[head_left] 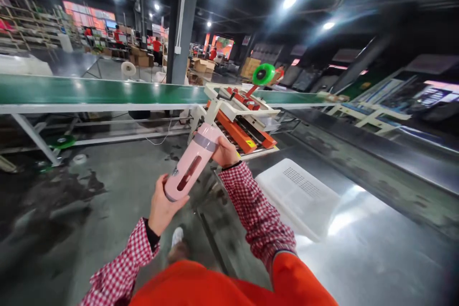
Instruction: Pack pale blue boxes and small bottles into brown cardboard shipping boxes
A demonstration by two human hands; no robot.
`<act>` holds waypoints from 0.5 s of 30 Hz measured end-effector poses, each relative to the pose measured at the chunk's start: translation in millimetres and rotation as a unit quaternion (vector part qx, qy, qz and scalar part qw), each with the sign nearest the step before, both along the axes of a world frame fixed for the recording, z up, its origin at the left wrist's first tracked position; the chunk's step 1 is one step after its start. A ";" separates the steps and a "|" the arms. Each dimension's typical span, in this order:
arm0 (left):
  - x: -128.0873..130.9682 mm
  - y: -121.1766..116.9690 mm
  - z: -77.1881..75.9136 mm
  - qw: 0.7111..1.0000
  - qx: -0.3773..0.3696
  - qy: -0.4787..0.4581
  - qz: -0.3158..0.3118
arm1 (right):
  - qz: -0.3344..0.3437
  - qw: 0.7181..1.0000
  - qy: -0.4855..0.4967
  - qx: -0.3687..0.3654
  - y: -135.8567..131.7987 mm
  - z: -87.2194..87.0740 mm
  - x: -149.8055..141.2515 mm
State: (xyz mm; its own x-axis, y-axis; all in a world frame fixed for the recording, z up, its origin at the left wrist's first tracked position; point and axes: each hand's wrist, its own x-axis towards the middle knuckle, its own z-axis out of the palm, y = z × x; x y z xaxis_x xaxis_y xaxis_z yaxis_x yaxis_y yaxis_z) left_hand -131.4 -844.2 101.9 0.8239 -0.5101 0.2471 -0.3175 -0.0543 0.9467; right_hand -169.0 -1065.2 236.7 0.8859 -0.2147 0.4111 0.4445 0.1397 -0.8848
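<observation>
One pink slotted canister [186, 158], frame centre, tilted | left hand [163, 208]: fingers wrapped round its lower end | right hand [225, 152]: fingers gripping its grey-banded upper end | white perforated basket [301, 196] on metal worktop [380, 258], lower right

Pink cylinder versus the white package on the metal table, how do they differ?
The pink cylinder is held between the left hand and right hand, while the white package rests on the metal table. The pink cylinder is tubular with a dark window; the white package is boxy with a dotted grid. Both are pale.
</observation>
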 end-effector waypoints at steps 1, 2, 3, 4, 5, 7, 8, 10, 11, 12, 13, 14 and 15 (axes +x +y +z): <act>14.1 -12.8 -0.8 1.000 0.000 -0.005 0.001 | 0.002 1.000 0.002 -0.002 -13.8 0.4 14.3; 28.5 -25.9 -1.3 1.000 -0.002 -0.009 0.003 | 0.001 1.000 0.008 -0.001 -28.0 1.0 29.0; 43.0 -38.9 -1.6 1.000 -0.002 -0.012 0.005 | 0.001 1.000 0.023 0.000 -42.4 1.7 44.0; 57.5 -51.7 -1.8 1.000 -0.002 -0.011 0.008 | -0.001 0.999 0.040 0.000 -56.7 2.2 59.3; 72.0 -64.0 -2.4 1.000 0.001 -0.006 0.013 | -0.001 0.998 0.057 -0.003 -70.4 2.5 75.0; 100.6 -86.9 -7.0 1.000 0.007 0.011 0.027 | -0.001 0.997 0.079 -0.022 -94.6 1.5 108.0; 115.0 -97.4 -11.8 0.999 0.009 0.025 0.035 | 0.001 0.995 0.090 -0.034 -104.5 -0.3 125.6; 144.6 -116.9 -27.7 0.996 0.008 0.054 0.063 | 0.007 0.992 0.114 -0.059 -118.8 -7.5 163.5; 160.0 -126.1 -38.4 0.995 0.006 0.069 0.074 | 0.012 0.989 0.128 -0.074 -123.6 -13.2 183.8; 175.8 -135.0 -50.3 0.993 0.001 0.082 0.084 | 0.019 0.986 0.142 -0.089 -127.0 -20.1 204.7; 191.9 -143.6 -62.8 0.991 -0.004 0.097 0.093 | 0.026 0.982 0.153 -0.104 -129.5 -28.0 226.2; 208.0 -151.6 -74.9 0.989 -0.012 0.109 0.102 | 0.033 0.980 0.158 -0.119 -131.6 -36.5 248.1; 224.3 -159.0 -85.9 0.987 -0.016 0.118 0.110 | 0.036 0.977 0.161 -0.133 -133.6 -44.9 270.3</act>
State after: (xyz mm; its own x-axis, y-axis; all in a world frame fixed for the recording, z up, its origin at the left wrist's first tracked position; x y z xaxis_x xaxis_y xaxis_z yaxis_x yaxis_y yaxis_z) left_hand 92.9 -1003.2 16.1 0.9504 -0.3072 0.0484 -0.0720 -0.0660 0.9952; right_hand 101.3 -1198.8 191.9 0.9876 -0.0697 0.1405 0.1337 -0.0938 -0.9866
